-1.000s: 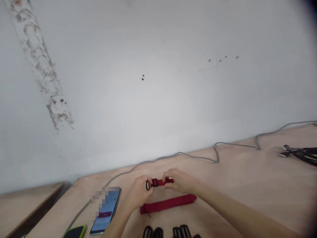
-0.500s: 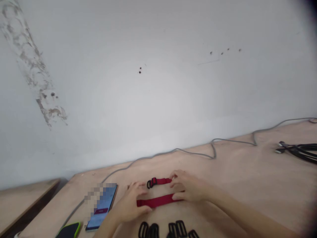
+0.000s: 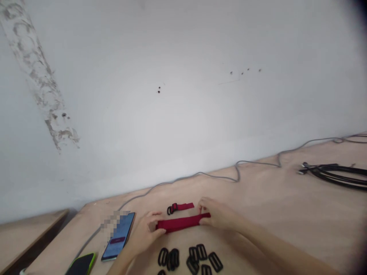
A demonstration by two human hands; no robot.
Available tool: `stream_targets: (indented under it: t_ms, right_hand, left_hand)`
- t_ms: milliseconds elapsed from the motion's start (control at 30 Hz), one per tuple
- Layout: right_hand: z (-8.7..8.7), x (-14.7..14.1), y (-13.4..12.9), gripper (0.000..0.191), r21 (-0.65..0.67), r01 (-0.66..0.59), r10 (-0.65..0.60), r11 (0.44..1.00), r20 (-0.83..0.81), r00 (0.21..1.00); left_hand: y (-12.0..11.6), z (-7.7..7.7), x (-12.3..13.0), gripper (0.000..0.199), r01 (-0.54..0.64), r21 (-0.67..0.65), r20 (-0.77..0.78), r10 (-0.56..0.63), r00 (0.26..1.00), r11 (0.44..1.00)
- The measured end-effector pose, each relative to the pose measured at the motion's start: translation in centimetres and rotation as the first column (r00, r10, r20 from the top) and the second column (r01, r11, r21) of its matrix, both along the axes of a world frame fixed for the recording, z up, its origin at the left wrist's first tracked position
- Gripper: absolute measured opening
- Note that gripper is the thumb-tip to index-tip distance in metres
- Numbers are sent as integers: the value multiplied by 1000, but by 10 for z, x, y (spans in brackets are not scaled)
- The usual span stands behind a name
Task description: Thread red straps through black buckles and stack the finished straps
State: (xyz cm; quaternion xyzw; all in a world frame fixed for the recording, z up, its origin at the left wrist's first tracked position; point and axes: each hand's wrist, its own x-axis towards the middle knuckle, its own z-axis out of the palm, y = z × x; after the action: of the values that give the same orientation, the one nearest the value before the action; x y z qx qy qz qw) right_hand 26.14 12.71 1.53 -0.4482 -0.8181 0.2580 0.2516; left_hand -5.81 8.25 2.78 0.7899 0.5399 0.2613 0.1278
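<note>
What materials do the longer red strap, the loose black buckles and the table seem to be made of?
Longer red strap: likely woven fabric, matte; it looks flat, without gloss.
Loose black buckles: probably smooth plastic, though coated metal is possible; their slotted frames look rigid.
Table: perhaps wood or wood-look board, dull, judging by its light brown surface.

Room for you to pass well right of the long red strap (image 3: 183,223), black buckles (image 3: 173,259) blocking its near side, short strap (image 3: 185,206) just beyond, phone (image 3: 122,235) left.
</note>
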Motion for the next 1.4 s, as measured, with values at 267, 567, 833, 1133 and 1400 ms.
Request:
stream_targets:
  t_ms: [267, 567, 833, 1133, 1400]
  right_hand:
    - [5, -21, -26, 10, -185, -125, 81, 975, -230, 970]
    - [-1, -54, -45, 17, -192, -19, -53, 981, -365, 930]
    - [-15, -36, -59, 24, -40, -18, 19, 999, 6, 1000]
    - [-9, -30, -62, 19, -19, -140, 140, 990, 45, 989]
    - [-9, -24, -60, 16, -179, -179, 154, 967, -145, 977]
  left_hand:
    - [-41, 10, -1, 44, 26, 53, -6, -26, 1000, 998]
    - [-32, -14, 63, 32, 114, 100, 29, -117, 993, 989]
    - [-17, -38, 45, 22, 135, 149, 52, -144, 988, 979]
    - [-18, -48, 44, 19, 69, 249, 92, -95, 991, 966]
    - [-20, -51, 41, 22, 67, 467, 115, -136, 984, 882]
